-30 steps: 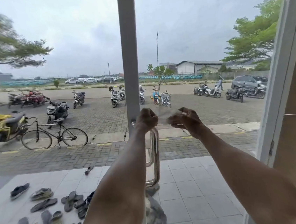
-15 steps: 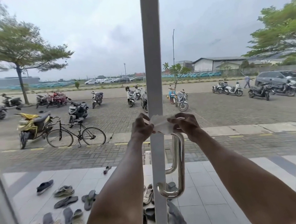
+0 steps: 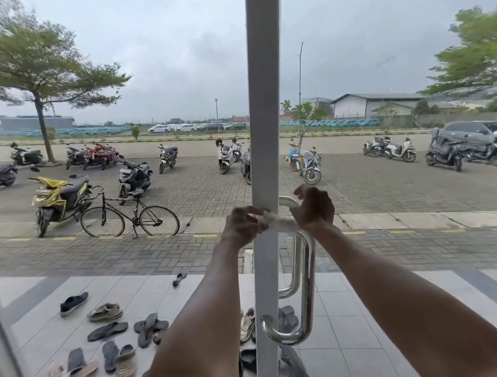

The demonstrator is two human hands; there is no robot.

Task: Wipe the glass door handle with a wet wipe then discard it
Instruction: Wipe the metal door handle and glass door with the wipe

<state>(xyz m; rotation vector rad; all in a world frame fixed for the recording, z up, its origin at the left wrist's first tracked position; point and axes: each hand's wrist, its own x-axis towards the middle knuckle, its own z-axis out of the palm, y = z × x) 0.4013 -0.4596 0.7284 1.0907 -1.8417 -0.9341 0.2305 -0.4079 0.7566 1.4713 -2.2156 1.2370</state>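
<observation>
A polished steel door handle [image 3: 307,277] runs vertically on the white frame [image 3: 266,109] of the glass door, curving into the frame at top and bottom. A white wet wipe [image 3: 278,222] is stretched between my two hands right at the handle's upper bend. My left hand [image 3: 243,224] pinches the wipe's left end in front of the frame. My right hand [image 3: 315,207] grips the right end and covers the top of the handle. Both forearms reach up from the bottom of the view.
Through the glass, several sandals and shoes [image 3: 108,329] lie on the tiled porch. A bicycle [image 3: 129,216] and several parked motorbikes [image 3: 58,199] stand on the paved lot beyond. A white door frame edge [image 3: 0,352] runs along the left.
The view has shifted so the door frame and handle sit further right. Both hands, holding the wipe, have come down onto the top of the handle.
</observation>
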